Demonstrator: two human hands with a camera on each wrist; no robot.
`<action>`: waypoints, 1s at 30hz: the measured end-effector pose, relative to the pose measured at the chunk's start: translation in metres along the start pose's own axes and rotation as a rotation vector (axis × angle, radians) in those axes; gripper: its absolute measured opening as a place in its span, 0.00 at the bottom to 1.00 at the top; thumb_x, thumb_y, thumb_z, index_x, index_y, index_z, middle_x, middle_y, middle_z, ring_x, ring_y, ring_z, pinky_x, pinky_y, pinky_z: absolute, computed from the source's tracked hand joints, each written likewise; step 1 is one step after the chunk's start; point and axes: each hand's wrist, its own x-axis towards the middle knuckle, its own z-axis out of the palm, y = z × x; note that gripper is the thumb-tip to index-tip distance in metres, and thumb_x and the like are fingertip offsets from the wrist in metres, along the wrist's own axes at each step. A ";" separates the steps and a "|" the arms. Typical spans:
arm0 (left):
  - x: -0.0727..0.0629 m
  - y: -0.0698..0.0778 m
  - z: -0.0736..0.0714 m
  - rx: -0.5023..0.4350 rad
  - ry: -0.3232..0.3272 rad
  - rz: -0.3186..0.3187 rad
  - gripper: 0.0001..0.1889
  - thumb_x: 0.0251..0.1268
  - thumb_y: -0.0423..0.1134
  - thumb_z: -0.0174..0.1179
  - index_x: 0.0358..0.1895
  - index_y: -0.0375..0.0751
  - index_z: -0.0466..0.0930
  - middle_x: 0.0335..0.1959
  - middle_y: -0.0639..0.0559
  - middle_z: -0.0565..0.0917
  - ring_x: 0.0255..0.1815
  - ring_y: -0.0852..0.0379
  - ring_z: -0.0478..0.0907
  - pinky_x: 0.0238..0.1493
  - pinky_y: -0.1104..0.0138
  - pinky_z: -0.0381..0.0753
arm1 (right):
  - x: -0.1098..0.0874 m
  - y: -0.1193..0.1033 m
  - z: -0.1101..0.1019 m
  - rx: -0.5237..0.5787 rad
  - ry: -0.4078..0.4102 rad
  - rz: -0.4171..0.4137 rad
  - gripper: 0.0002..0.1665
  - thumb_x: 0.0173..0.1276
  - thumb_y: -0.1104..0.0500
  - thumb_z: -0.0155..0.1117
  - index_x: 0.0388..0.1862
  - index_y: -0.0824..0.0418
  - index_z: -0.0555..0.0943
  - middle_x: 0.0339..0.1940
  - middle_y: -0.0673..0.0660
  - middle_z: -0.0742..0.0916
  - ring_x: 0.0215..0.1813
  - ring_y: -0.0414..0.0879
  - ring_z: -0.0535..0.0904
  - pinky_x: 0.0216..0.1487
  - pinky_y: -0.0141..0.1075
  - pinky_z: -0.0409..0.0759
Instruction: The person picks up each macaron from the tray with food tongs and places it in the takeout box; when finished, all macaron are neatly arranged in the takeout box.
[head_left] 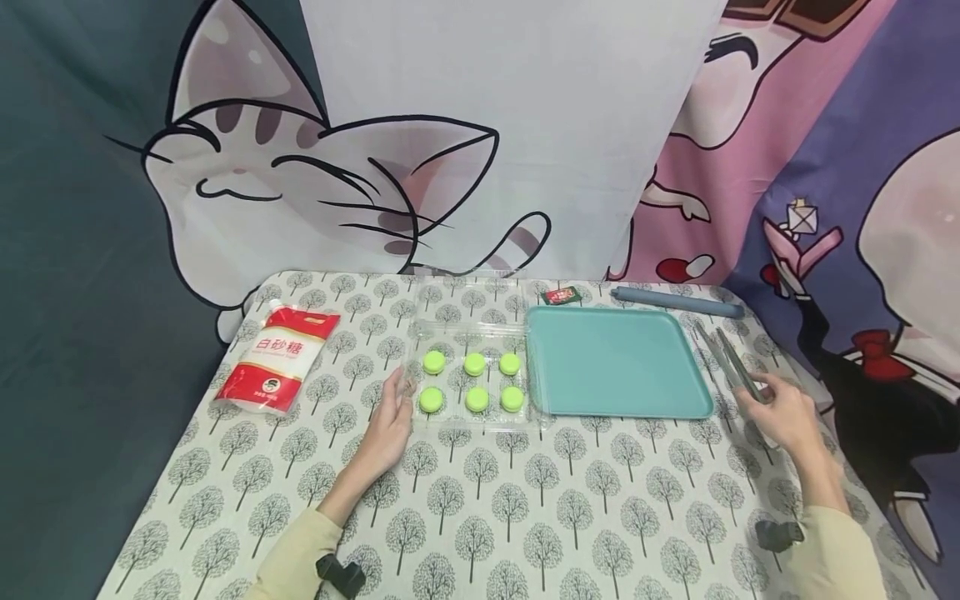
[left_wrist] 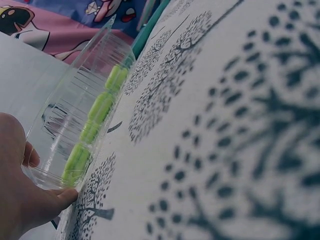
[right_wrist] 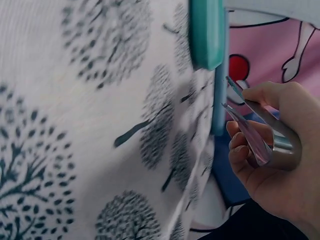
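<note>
A clear plastic box (head_left: pixel 457 419) with its lid tipped back holds two rows of green macarons (head_left: pixel 475 364) in the head view. My left hand (head_left: pixel 392 412) grips the box's left side; in the left wrist view the thumb (left_wrist: pixel 64 196) lies low at the box wall and a finger is at its rim. At the right, my right hand (head_left: pixel 783 410) holds metal tongs (head_left: pixel 731 358), whose tips are apart with nothing between them. A teal tray (head_left: pixel 618 362) lies between the box and the tongs, with nothing on it.
A red and white sugar bag (head_left: pixel 277 358) lies at the left of the tree-patterned tablecloth (head_left: pixel 465 500). Behind the tray are a small red and green packet (head_left: pixel 562 296) and a blue-grey rod (head_left: pixel 678 302). Printed cloth hangs along the table's back.
</note>
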 end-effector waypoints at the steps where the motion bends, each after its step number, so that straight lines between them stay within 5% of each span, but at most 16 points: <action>1: 0.000 0.000 0.000 -0.002 0.001 0.001 0.31 0.83 0.37 0.37 0.82 0.38 0.40 0.79 0.32 0.58 0.80 0.38 0.58 0.82 0.44 0.49 | 0.000 0.003 0.001 -0.008 -0.011 0.010 0.33 0.73 0.48 0.59 0.64 0.74 0.74 0.44 0.79 0.84 0.46 0.76 0.78 0.42 0.64 0.74; 11: 0.000 0.002 0.000 -0.008 0.003 0.001 0.31 0.82 0.37 0.38 0.82 0.38 0.41 0.79 0.32 0.60 0.80 0.37 0.59 0.82 0.44 0.51 | 0.004 0.016 0.002 -0.125 -0.196 0.035 0.42 0.74 0.40 0.58 0.69 0.73 0.68 0.47 0.77 0.86 0.53 0.81 0.75 0.61 0.75 0.60; 17: 0.000 0.002 0.000 -0.019 0.002 0.000 0.31 0.82 0.36 0.38 0.82 0.38 0.40 0.79 0.32 0.59 0.80 0.38 0.57 0.82 0.45 0.51 | 0.008 0.014 -0.001 -0.155 -0.273 0.052 0.47 0.72 0.36 0.59 0.71 0.73 0.64 0.43 0.77 0.86 0.50 0.81 0.77 0.49 0.73 0.74; 22: 0.000 0.002 0.000 -0.013 0.003 0.001 0.31 0.82 0.37 0.38 0.82 0.38 0.40 0.79 0.33 0.59 0.80 0.37 0.58 0.82 0.43 0.51 | 0.016 0.006 -0.008 -0.162 -0.241 0.024 0.46 0.74 0.38 0.58 0.70 0.76 0.65 0.44 0.76 0.87 0.49 0.79 0.79 0.45 0.69 0.76; 30: 0.000 0.000 0.000 -0.010 0.005 -0.001 0.31 0.82 0.37 0.38 0.82 0.39 0.40 0.79 0.33 0.60 0.80 0.38 0.58 0.82 0.44 0.50 | 0.039 -0.038 -0.016 -0.003 -0.100 -0.035 0.40 0.78 0.44 0.52 0.69 0.78 0.66 0.49 0.81 0.84 0.53 0.78 0.76 0.53 0.68 0.73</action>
